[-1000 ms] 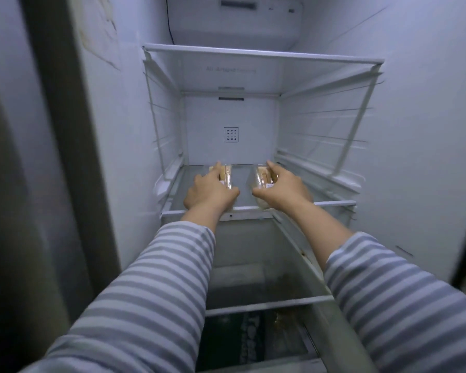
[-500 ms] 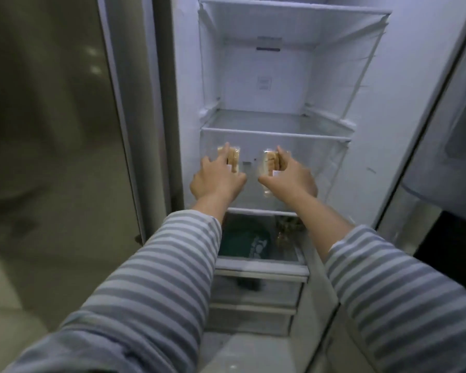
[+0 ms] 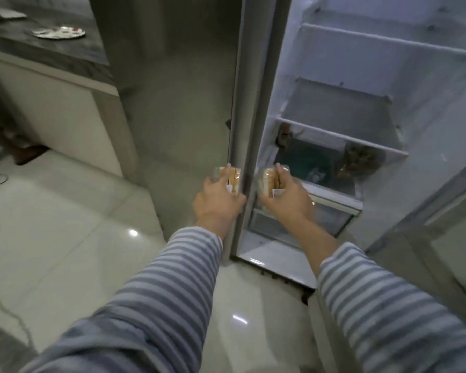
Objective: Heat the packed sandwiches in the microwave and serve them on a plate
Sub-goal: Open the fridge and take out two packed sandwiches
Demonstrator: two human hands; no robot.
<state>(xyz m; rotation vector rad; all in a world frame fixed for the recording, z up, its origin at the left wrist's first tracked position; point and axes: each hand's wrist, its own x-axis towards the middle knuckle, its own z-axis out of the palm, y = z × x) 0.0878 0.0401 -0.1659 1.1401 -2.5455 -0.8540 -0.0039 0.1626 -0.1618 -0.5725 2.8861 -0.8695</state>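
Note:
My left hand (image 3: 218,201) grips one packed sandwich (image 3: 232,176) in clear wrapping, held out in front of the fridge's closed left door (image 3: 172,103). In my right hand (image 3: 287,196) is a second packed sandwich (image 3: 269,179), level with the first, in front of the open fridge compartment (image 3: 334,109). Both hands are outside the fridge, close together at mid-frame. A plate (image 3: 59,33) lies on the dark counter (image 3: 38,47) at the top left. No microwave is in view.
The open fridge door (image 3: 441,224) stands at the right. Inside the fridge are glass shelves (image 3: 342,135) and a lower drawer holding a green packet (image 3: 304,157) and a brownish item (image 3: 358,160). Glossy floor tiles (image 3: 65,224) spread left, with a cable (image 3: 8,313).
Both hands have lifted the sandwiches off the fridge shelf and drawn them out and down. My view has swung left and down, so the counter and floor now show.

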